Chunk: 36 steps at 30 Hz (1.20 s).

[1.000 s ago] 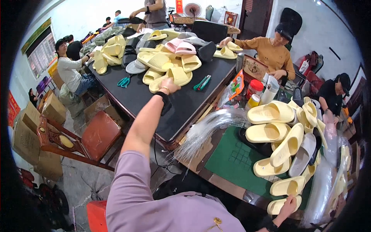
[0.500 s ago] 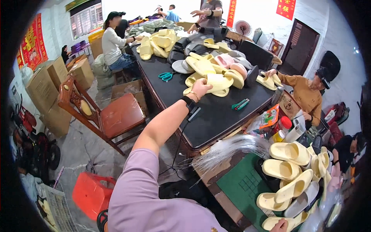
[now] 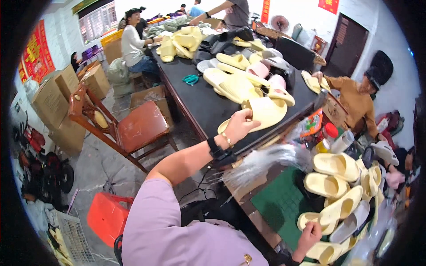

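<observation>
Left hand (image 3: pixel 239 126) grips a yellow slipper (image 3: pixel 268 110), extending forward-right of it, with a slipper pile (image 3: pixel 239 86) beyond and teal scissors (image 3: pixel 191 80) farther off, ahead-left; right hand (image 3: pixel 309 235), fingers curled, its grip impossible to tell, sits just beside another yellow slipper (image 3: pixel 308 217), with a green mat (image 3: pixel 270 204) to its left.

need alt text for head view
A person's left hand grips a yellow slipper at a dark table bearing a slipper pile; the right hand is near more yellow slippers and a green mat. Other people are nearby.
</observation>
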Each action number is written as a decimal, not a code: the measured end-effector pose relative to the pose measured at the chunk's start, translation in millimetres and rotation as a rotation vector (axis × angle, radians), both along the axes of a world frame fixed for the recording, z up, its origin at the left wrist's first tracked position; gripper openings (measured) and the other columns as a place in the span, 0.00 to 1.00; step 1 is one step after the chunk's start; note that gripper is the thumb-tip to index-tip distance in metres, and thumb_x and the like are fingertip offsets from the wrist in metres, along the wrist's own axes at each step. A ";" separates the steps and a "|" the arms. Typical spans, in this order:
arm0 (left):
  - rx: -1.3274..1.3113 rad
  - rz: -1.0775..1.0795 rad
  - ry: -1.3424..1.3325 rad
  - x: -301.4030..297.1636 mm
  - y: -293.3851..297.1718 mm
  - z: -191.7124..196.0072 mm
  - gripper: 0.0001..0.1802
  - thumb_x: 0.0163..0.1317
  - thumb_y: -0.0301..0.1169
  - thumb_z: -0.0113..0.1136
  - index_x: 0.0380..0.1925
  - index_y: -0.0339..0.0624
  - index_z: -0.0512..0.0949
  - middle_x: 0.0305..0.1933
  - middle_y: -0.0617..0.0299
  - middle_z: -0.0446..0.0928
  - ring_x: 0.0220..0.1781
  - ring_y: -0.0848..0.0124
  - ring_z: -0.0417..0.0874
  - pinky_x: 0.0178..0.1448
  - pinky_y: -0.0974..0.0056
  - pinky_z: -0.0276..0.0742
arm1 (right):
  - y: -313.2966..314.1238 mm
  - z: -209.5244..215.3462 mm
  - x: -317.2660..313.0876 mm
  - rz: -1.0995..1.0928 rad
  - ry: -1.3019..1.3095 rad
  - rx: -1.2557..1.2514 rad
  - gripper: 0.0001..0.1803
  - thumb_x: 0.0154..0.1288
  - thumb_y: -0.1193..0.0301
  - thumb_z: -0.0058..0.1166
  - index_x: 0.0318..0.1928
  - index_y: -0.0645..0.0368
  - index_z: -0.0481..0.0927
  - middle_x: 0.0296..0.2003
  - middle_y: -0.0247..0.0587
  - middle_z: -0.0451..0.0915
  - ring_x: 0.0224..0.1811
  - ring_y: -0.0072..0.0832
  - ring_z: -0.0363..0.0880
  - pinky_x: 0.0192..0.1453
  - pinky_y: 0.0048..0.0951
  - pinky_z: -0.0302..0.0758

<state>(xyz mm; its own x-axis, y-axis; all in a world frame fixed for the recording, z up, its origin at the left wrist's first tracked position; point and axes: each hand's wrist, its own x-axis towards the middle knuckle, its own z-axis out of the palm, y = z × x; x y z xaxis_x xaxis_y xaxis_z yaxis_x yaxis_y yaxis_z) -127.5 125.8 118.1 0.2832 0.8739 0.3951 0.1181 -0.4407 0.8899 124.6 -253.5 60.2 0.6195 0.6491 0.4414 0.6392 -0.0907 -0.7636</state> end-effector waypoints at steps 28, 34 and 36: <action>0.518 0.343 0.524 -39.1 -45.5 -12.6 0.26 0.53 0.30 0.69 0.53 0.35 0.74 0.48 0.44 0.76 0.54 0.47 0.74 0.60 0.49 0.70 | 218.4 -21.5 -89.8 0.481 0.683 0.164 0.32 0.60 0.77 0.61 0.64 0.67 0.64 0.56 0.45 0.75 0.58 0.30 0.75 0.62 0.31 0.73; 0.582 0.082 0.684 -31.4 -31.6 7.9 0.38 0.48 0.39 0.74 0.60 0.43 0.72 0.60 0.46 0.73 0.62 0.48 0.72 0.66 0.48 0.67 | 217.4 -4.8 -80.6 0.456 0.549 0.208 0.32 0.60 0.80 0.56 0.65 0.67 0.63 0.55 0.45 0.77 0.56 0.29 0.78 0.60 0.31 0.74; 0.645 0.038 0.851 -22.1 -40.6 8.8 0.45 0.46 0.41 0.75 0.66 0.48 0.68 0.64 0.47 0.70 0.66 0.49 0.69 0.69 0.46 0.63 | 219.0 -0.1 -80.2 0.469 0.604 0.238 0.32 0.59 0.79 0.58 0.64 0.68 0.63 0.55 0.48 0.77 0.57 0.32 0.77 0.61 0.32 0.74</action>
